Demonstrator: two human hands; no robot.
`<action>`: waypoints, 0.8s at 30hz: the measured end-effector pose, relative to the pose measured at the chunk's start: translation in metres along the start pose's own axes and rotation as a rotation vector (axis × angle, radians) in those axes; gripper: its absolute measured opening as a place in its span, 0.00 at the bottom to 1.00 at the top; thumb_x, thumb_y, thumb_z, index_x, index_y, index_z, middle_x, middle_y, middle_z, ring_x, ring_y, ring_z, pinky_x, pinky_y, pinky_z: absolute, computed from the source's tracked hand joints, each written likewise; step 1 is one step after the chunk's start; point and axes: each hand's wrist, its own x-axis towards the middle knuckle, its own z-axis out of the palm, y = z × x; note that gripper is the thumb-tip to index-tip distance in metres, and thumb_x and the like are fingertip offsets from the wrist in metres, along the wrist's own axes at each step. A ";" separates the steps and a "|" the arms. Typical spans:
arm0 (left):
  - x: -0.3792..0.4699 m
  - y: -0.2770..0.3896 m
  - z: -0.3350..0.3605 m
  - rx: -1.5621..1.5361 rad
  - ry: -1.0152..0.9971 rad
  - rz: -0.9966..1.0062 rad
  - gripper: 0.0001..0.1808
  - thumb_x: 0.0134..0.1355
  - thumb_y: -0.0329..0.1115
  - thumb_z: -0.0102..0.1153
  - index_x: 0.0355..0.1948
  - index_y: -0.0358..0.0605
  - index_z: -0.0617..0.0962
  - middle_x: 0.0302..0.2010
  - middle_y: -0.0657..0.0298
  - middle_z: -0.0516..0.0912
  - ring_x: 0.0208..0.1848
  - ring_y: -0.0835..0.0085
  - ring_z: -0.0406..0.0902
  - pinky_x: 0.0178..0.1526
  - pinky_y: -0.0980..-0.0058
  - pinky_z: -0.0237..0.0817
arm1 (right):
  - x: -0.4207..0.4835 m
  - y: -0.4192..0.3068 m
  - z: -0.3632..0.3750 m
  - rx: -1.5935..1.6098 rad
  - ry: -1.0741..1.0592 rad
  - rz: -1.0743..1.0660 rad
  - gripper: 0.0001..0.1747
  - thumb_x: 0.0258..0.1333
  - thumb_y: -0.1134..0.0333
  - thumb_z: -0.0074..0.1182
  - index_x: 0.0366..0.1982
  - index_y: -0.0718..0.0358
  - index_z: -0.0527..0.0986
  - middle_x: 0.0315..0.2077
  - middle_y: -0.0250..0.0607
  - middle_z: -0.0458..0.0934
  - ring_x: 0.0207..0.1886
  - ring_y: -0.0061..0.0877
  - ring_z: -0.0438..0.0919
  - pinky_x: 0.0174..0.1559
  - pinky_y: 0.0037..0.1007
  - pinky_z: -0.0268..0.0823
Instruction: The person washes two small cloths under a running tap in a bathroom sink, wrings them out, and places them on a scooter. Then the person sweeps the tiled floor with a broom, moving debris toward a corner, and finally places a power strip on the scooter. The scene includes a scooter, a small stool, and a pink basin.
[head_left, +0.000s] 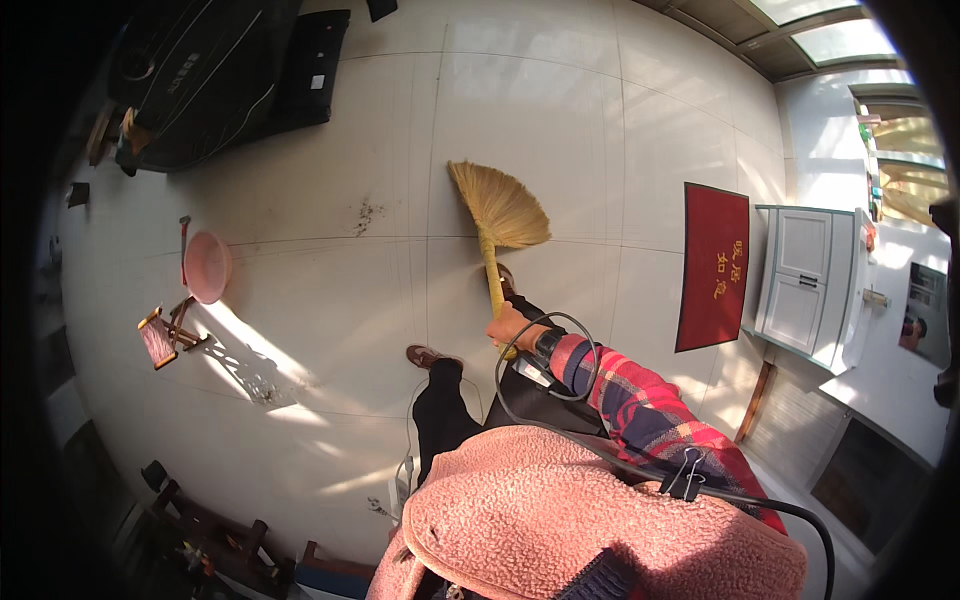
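Note:
My right hand (508, 325) is closed around the yellow handle of a straw broom (501, 202). The broom's fanned bristles point away from me and lie over the pale tiled floor, beyond my right shoe. A dark watch and a loop of black cable are at my right wrist. My left hand is out of view. A small patch of dark debris (365, 216) lies on the floor to the left of the bristles. More debris (271, 393) is scattered in a sunlit patch at the left, and a little (381, 509) lies near my left side.
At left are a pink basin (208, 267), a red-handled tool (184, 251) and a folding stool (159, 339). A large black object (202, 75) stands at the upper left. A red mat (712, 268) lies before a white cabinet (801, 277). Dark wooden furniture (210, 525) is at the lower left.

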 end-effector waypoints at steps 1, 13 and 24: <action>0.000 -0.016 -0.009 0.008 0.008 0.059 0.17 0.53 0.43 0.54 0.23 0.35 0.75 0.16 0.65 0.70 0.20 0.74 0.62 0.24 0.69 0.53 | -0.001 -0.019 0.018 -0.269 -0.145 -0.323 0.17 0.40 0.72 0.52 0.32 0.76 0.63 0.19 0.47 0.74 0.21 0.32 0.77 0.23 0.31 0.68; -0.011 -0.138 -0.064 -0.605 0.130 -0.260 0.19 0.50 0.44 0.54 0.23 0.33 0.74 0.18 0.65 0.70 0.20 0.75 0.62 0.25 0.69 0.52 | 0.004 -0.194 0.282 -1.151 -0.408 -1.207 0.03 0.39 0.72 0.53 0.19 0.64 0.74 0.16 0.38 0.76 0.21 0.23 0.77 0.25 0.26 0.68; 0.011 -0.172 -0.104 -0.199 0.124 0.242 0.15 0.55 0.43 0.51 0.34 0.40 0.75 0.24 0.61 0.73 0.23 0.73 0.64 0.29 0.68 0.58 | -0.103 -0.246 0.203 -0.430 -0.444 -0.500 0.15 0.40 0.70 0.53 0.33 0.67 0.67 0.21 0.42 0.73 0.20 0.28 0.74 0.23 0.32 0.66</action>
